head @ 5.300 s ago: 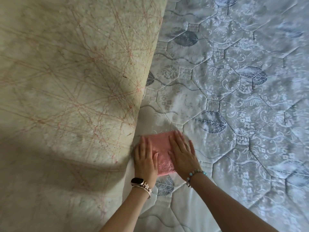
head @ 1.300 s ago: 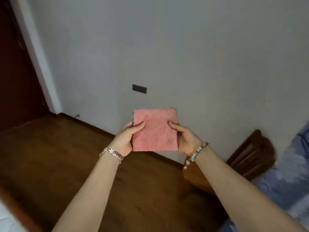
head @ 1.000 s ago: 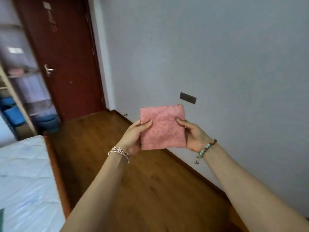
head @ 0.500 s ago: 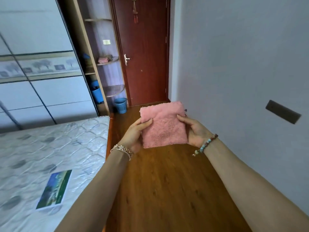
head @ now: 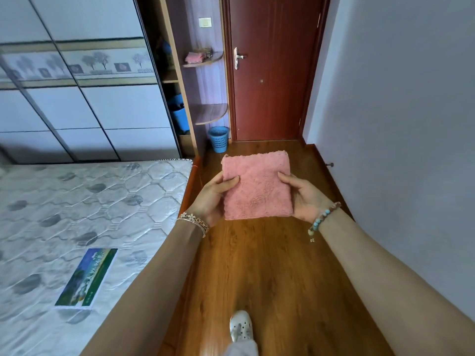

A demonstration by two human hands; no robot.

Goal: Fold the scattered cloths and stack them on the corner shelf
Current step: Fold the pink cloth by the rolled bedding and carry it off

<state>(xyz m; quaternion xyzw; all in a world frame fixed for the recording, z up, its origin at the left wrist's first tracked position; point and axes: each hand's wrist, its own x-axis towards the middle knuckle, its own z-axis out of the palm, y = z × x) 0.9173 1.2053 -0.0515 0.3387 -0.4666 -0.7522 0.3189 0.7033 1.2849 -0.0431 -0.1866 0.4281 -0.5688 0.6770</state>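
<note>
A white shoe (head: pixel 240 325) is seen nearest on the wood floor (head: pixel 270 265). The folded pink cloth (head: pixel 257 186) is held mid-air, pinched at its left edge by the left hand (head: pixel 213 196) and at its right edge by the right hand (head: pixel 305 196). Farther off, pink cloths (head: pixel 194 57), blurred, possibly folded, are seen on the corner shelf (head: pixel 205 62).

The only lettering is on the green and blue label (head: pixel 87 277) stitched to the mattress (head: pixel 77 201): a line of pale characters across its picture, too blurred to read
</note>
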